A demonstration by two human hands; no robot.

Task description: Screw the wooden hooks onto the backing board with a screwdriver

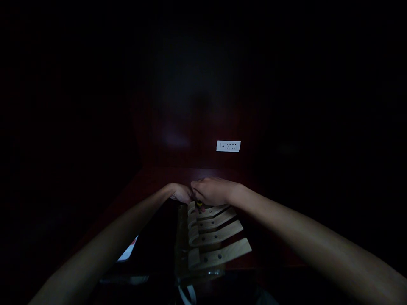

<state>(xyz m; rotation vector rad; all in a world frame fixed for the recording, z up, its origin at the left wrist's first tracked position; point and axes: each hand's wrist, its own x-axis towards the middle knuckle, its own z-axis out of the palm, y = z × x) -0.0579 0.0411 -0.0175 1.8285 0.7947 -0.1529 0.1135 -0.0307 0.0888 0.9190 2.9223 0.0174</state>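
A rack of curved, pale wooden hooks lies lengthwise in front of me on a dark base board. Dark round screw heads or holes mark each hook. Over the farthest hook, my right hand is closed around what looks like a screwdriver; only a bit of yellow and black shows below the fist. My left hand is at the rack's far left corner, touching or nearly touching my right hand. Its fingers curl inward and are mostly hidden, so what they grip cannot be made out.
The dark red table runs back to a wall with a white socket panel. A pale flat object, perhaps a phone, lies beneath my left forearm. A whitish strap hangs at the near end of the rack. Most surroundings are very dark.
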